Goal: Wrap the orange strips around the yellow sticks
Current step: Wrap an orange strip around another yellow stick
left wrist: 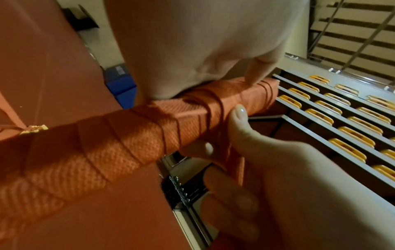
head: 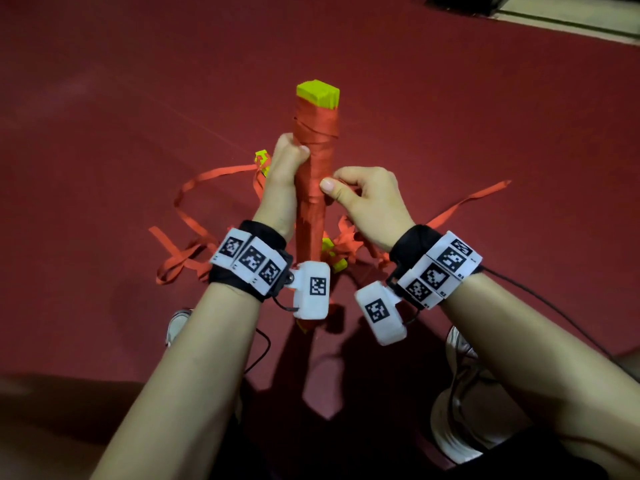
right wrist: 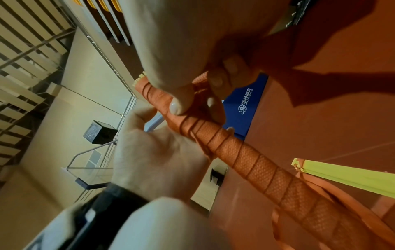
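Up in front of the person stands the bundle of yellow sticks (head: 318,94), held nearly upright over the red floor (head: 450,116), its yellow top end poking bare above the wrapping; nearly everything below that end is covered in turns of orange strip (head: 313,174), with a few thin twisted turns crossing near the top. The left hand (head: 285,168) is curled round the bundle on its left side, thumb laid across the front of the wrapping; a firm grip, seen plainly from the right wrist too. The right hand (head: 367,199) sits a little lower on the right side, thumb pressed on the wrapped surface and fingers curled behind, pinching a length of the strip against the bundle; the left wrist view shows that strip running under the fingertips. Down on the floor around the foot of the bundle, loose orange strips (head: 194,216) trail in loops and curls to both sides; more yellow sticks (head: 334,259) lie among them, partly hidden behind the arms. Both wrists carry black bands (head: 252,268) with white marker blocks; white shoes (head: 457,344) show at the lower edge.
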